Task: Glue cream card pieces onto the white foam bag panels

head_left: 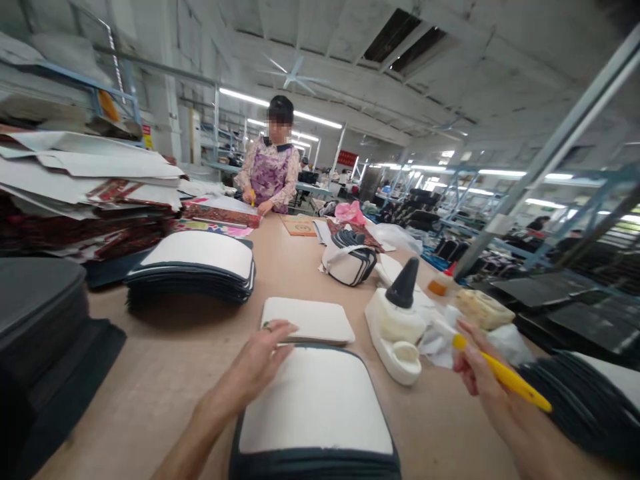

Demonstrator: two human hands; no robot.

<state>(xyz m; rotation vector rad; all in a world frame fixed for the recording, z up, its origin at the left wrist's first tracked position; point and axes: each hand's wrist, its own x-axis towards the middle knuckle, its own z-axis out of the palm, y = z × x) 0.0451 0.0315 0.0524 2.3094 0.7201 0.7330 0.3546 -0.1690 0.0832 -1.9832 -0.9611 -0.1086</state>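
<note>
My right hand (483, 370) is closed around a brush with a yellow handle (515, 381); its pale head points left and is blurred. My left hand (265, 357) has its fingers stretched out over the near-left edge of a small stack of white panels (310, 319). Just in front lies a stack of dark pieces topped by a white panel with a dark border (315, 400). Between my hands stands a cream-coloured glue container (395, 333) with a black cone-shaped top (403, 283).
Another dark stack with a white top (200, 257) sits on the table (165, 373) at left. A tied bundle of pieces (350, 257) lies further back. Dark pieces (580, 393) are piled at right, tall sheets (90, 167) far left. A co-worker (273, 163) stands across the table.
</note>
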